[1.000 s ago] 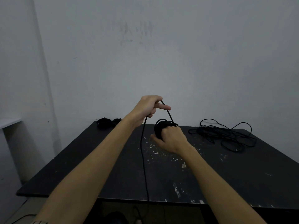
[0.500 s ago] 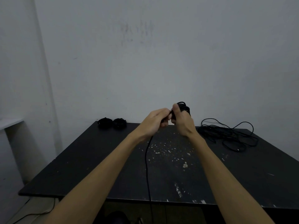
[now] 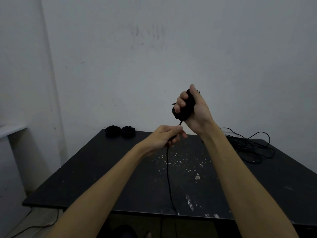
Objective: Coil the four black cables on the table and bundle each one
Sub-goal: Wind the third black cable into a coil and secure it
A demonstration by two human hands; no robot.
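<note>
Four black cables total: two finished bundles (image 3: pixel 112 131) (image 3: pixel 128 131) side by side, far beyond the left hand (image 3: pixel 163 137) at the table's back edge; one loose cable (image 3: pixel 250 148) sprawled right of and below the right hand (image 3: pixel 192 109); one partly wound coil (image 3: pixel 184 109) gripped inside the right hand, its free strand (image 3: pixel 169 177) passing through the left hand and hanging down below it. Two hands, one table (image 3: pixel 85 177). One thin wire on the floor (image 3: pixel 34 226), well below and left of the left hand.
</note>
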